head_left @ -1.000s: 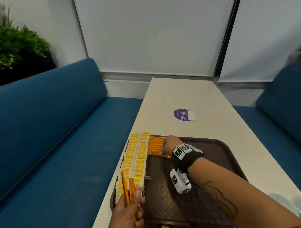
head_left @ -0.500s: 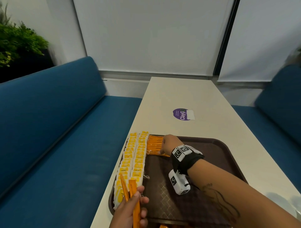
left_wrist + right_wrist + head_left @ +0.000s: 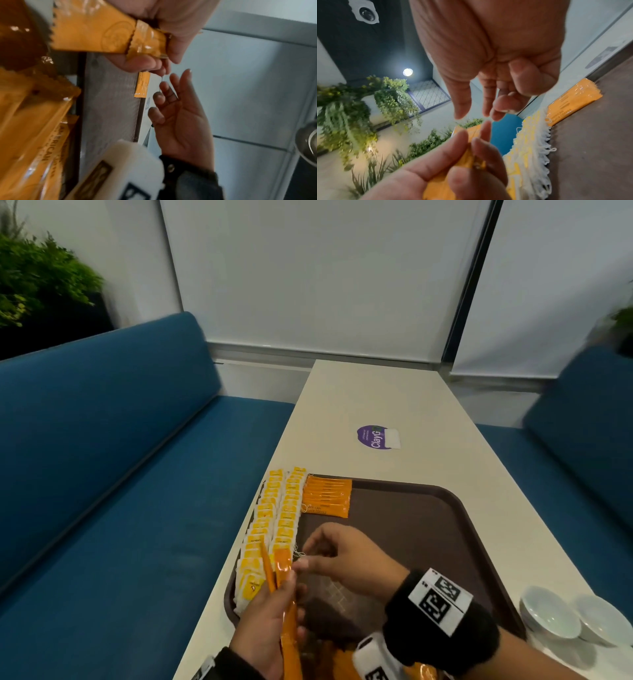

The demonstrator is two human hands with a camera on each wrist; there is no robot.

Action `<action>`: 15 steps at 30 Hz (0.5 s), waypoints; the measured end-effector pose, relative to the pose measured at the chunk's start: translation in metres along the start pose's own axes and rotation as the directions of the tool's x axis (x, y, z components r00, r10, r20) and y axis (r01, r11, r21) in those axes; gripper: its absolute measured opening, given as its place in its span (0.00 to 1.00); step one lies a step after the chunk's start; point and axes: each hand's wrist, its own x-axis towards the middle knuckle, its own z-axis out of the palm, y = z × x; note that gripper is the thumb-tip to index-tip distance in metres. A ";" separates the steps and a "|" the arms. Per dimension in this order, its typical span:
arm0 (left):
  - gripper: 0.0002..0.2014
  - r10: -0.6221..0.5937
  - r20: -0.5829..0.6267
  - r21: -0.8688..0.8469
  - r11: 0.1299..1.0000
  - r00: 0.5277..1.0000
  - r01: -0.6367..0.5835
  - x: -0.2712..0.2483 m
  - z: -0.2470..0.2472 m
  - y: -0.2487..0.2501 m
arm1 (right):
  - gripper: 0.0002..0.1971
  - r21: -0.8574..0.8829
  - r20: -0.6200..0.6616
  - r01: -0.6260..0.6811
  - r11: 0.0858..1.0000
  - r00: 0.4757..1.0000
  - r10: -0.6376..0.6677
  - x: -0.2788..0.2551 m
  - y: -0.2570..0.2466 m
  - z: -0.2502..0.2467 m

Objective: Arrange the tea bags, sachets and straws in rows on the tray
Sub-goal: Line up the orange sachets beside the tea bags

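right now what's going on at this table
A person is sorting drink supplies on a brown tray. The left hand grips a few orange sachets, and the right hand reaches over with open fingers to take one. Two rows of yellow tea bags run along the tray's left edge, with a short row of orange sachets laid beside them at the far end.

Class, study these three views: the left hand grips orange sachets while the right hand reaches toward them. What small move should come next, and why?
Probably the right hand should pinch the top of one sachet from the bunch the left hand grips. Its fingers are open and hold nothing, close to the sachet tips, and the sachet row at the far left of the tray is short, with bare tray in front of it.
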 end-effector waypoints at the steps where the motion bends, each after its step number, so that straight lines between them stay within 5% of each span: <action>1: 0.10 -0.002 0.015 0.029 1.000 1.000 0.002 -0.002 0.002 -0.001 | 0.11 0.019 -0.008 0.000 1.000 1.000 0.000 -0.001 0.000 0.000; 8: 0.23 -0.006 0.128 0.274 0.961 0.992 -0.030 -0.016 0.002 -0.001 | 0.10 0.158 0.127 0.064 0.985 0.988 -0.084 -0.011 0.002 -0.014; 15: 0.21 -0.036 0.204 0.186 0.983 0.978 -0.003 -0.021 -0.004 0.008 | 0.10 0.270 0.063 0.163 0.949 0.980 -0.187 -0.023 0.008 -0.033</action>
